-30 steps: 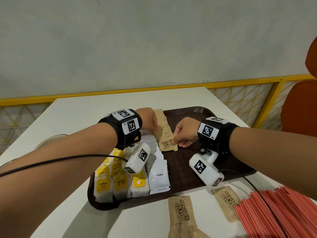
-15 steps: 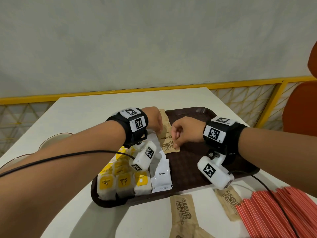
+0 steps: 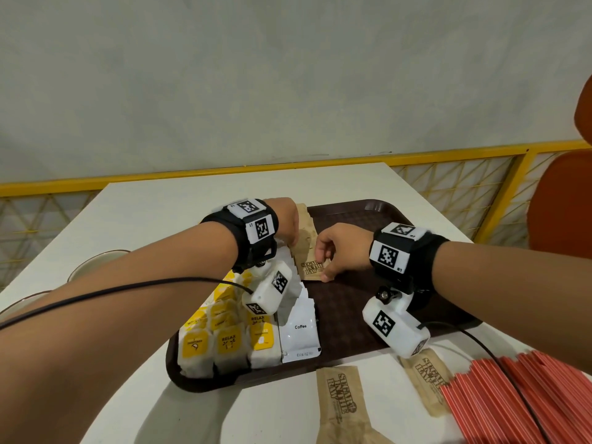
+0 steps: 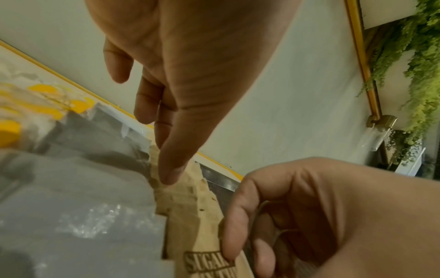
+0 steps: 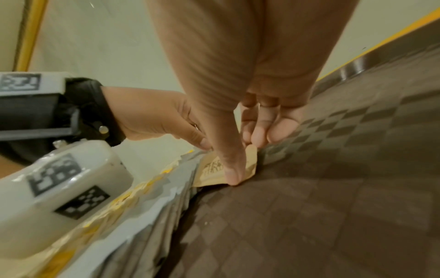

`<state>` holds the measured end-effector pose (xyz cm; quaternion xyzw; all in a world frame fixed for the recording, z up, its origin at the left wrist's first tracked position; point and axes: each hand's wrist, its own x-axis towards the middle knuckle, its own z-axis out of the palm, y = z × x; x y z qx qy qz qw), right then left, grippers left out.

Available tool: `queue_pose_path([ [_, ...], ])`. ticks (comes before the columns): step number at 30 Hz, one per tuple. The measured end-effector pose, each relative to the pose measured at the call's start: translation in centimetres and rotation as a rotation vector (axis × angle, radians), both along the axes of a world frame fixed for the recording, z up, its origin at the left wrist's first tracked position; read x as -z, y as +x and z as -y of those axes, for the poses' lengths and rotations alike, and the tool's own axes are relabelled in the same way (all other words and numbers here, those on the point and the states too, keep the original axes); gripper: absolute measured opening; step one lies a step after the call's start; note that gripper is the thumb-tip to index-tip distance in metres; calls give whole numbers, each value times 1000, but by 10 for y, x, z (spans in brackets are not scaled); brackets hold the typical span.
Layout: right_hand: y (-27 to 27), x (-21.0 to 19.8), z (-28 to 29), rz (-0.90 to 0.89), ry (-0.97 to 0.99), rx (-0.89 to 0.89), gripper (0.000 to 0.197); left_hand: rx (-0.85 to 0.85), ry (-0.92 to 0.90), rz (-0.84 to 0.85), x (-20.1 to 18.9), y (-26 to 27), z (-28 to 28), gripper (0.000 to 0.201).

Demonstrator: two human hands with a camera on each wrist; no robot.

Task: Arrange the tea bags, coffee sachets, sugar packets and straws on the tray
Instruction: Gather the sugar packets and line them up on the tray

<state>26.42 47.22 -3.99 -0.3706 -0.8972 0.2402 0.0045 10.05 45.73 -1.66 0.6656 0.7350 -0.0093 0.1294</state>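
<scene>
A brown tray (image 3: 368,206) holds yellow-labelled tea bags (image 3: 224,341) at the left, then white coffee sachets (image 3: 299,331), then a row of brown sugar packets (image 3: 306,225). My left hand (image 3: 290,238) reaches down onto the far part of that row, and its thumb (image 4: 170,175) touches the packets' edges with the fingers nearly straight. My right hand (image 3: 323,267) pinches the front sugar packet (image 3: 312,269), with the thumb (image 5: 232,175) on its near corner and curled fingers on its right edge. Red straws (image 3: 519,402) lie on the table at the lower right.
Two loose sugar packets (image 3: 341,398) (image 3: 431,379) lie on the white table in front of the tray. Bowls (image 3: 93,264) stand at the left table edge. An orange chair (image 3: 563,200) and a yellow railing (image 3: 493,197) are at the right. The tray's right half (image 3: 368,283) is bare.
Both hands have stayed on the sugar row. The front packet, tilted up half a second ago, now lies flatter under my right thumb.
</scene>
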Motion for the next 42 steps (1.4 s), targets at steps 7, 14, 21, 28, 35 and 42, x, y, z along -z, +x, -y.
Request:
queue_pose_path([
  [7, -1, 3, -1, -20, 9, 7, 30, -14, -62, -138, 3, 7, -4, 27],
  [14, 0, 4, -1, -51, -5, 35, 31, -5, -99, -211, 0, 14, -5, 26],
  [21, -2, 2, 1, -52, 28, 49, 30, -10, -69, -203, -5, 15, -6, 29],
  [28, 10, -9, 2, -231, -56, 75, 15, -80, 25, -33, -9, 3, 0, 24],
  [35, 16, 2, 9, -549, -397, 505, 36, -173, 181, 169, -24, -10, 19, 25],
  [42, -6, 10, 14, -359, -393, 438, 46, -196, 177, 62, -18, -12, 31, 41],
])
